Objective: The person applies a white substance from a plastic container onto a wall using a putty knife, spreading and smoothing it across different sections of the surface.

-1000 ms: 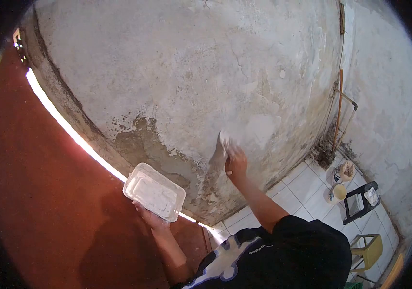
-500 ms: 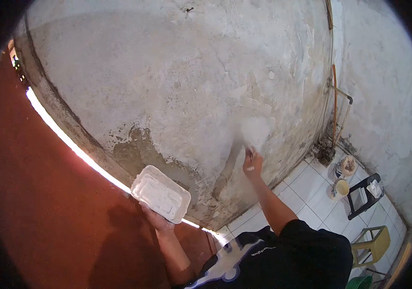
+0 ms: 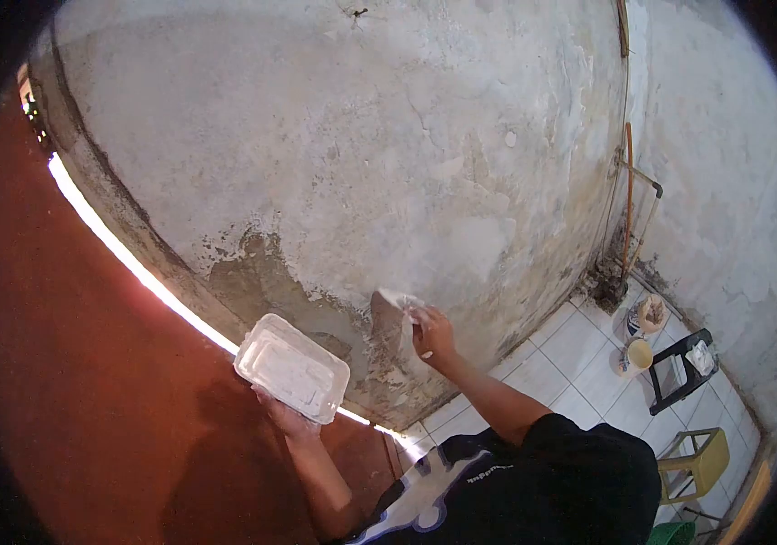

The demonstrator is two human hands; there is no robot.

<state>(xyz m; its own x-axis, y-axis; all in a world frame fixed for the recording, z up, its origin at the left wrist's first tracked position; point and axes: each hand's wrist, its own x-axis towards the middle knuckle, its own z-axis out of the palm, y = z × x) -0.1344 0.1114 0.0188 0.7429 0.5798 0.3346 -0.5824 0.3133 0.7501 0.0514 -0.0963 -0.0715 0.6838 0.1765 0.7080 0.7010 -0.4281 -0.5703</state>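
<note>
My left hand is closed around the underside of a white rectangular plastic tub, smeared inside with white putty. In my right hand is a putty knife, its broad blade pointing up and left close to the wall. White smears mark the right-hand fingers. Left of the blade, the wall has a grey-brown patch where the surface has flaked away. A pale, smooth patch lies above and right of the knife.
A red-brown panel fills the left, with a bright gap along the wall's edge. On the white tiled floor stand two buckets, a black stool and a yellow stool. Pipes run up the corner.
My right hand has moved the putty knife down and left from the pale patch toward the flaked area. My left hand and the tub have shifted slightly left.
</note>
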